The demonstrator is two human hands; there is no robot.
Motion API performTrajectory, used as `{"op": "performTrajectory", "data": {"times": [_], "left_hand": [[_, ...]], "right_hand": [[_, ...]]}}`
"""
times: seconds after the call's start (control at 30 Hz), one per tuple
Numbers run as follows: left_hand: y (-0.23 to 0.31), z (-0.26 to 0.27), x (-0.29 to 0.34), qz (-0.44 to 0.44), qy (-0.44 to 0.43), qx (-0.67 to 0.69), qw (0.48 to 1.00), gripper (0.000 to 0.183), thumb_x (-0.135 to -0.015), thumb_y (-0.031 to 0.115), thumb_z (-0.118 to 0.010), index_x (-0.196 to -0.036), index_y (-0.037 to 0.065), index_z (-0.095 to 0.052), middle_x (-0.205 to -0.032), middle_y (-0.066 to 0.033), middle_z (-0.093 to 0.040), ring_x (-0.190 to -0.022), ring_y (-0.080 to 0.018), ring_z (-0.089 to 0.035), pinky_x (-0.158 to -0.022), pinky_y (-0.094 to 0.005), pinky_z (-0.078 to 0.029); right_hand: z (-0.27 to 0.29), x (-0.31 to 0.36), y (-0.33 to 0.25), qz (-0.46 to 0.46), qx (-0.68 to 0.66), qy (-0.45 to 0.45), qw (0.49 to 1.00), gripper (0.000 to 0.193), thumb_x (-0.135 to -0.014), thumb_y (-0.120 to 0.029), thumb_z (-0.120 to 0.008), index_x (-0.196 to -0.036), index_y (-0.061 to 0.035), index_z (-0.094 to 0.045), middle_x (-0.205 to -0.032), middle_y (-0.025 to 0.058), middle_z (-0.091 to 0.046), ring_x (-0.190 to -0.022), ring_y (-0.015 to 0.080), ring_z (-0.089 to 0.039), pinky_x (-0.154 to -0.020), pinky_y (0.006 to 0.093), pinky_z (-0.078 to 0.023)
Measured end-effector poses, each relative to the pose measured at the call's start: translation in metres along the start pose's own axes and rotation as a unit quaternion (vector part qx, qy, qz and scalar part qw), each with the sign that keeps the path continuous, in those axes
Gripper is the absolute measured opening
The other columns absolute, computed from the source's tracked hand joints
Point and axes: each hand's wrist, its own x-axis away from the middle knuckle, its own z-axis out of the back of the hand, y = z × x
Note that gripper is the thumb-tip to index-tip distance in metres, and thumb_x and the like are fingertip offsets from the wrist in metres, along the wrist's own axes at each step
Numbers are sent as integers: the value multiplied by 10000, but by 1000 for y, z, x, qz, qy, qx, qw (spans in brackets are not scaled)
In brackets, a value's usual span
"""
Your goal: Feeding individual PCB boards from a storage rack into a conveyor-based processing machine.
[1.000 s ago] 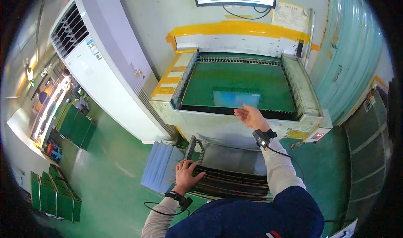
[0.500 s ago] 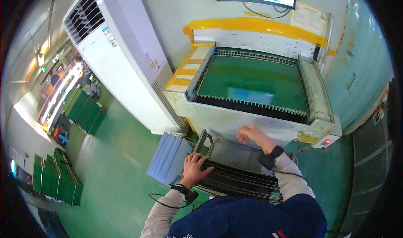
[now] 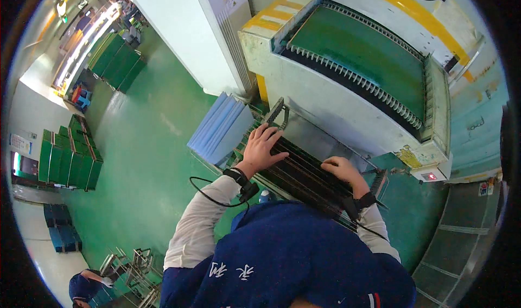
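In front of me, a row of thin dark boards point(image 3: 301, 169) stands on edge in a metal rack point(image 3: 278, 112), their long edges upward. My left hand point(image 3: 263, 149) lies over the left end of the boards, fingers spread and thumb pointing right. Towards their right end, my right hand point(image 3: 345, 172) rests on the top edges with its fingers loosely bent; its fingertips are partly hidden. Neither hand visibly grips a single board. Beside the rack's left end lean several light blue sheets point(image 3: 220, 126).
Beyond the rack is a white conveyor machine point(image 3: 325, 90) with toothed rollers, a green panel point(image 3: 361, 52) on its bed. A tall white cabinet point(image 3: 182, 33) stands left of it. Green panel stacks point(image 3: 70, 156) line the left. At lower left a person point(image 3: 87, 286) bends beside metal racks point(image 3: 133, 275).
My right hand has come down from the air before the machine onto the boards. My left hand stays on the boards' left end. The view has tilted downward and turned.
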Motion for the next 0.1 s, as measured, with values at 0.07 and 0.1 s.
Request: {"op": "performTrajectory", "data": {"times": [0.07,0.1], "left_hand": [[-2,-1,2,-1,-6,5,1000,746,-860,584,-753,-1450,162,-577,-1490,-94,-546,-1472,-385,-387,-1224,-520,-306],[-4,-4,4,6,-6,9,1000,762,-875,603,-736,-1481,178,-555,-1509,-90,-534,-1489,-387,-370,-1243,-514,-283]], "right_hand": [[-2,1,1,-17,20,11,1000,498,-959,-473,-718,-1222,-52,-751,-1174,147,-764,-1089,296,-707,-956,407,-527],[-5,1,1,-16,21,6,1000,498,-959,-473,-718,-1222,-52,-751,-1174,147,-764,-1089,296,-707,-956,407,-527]]}}
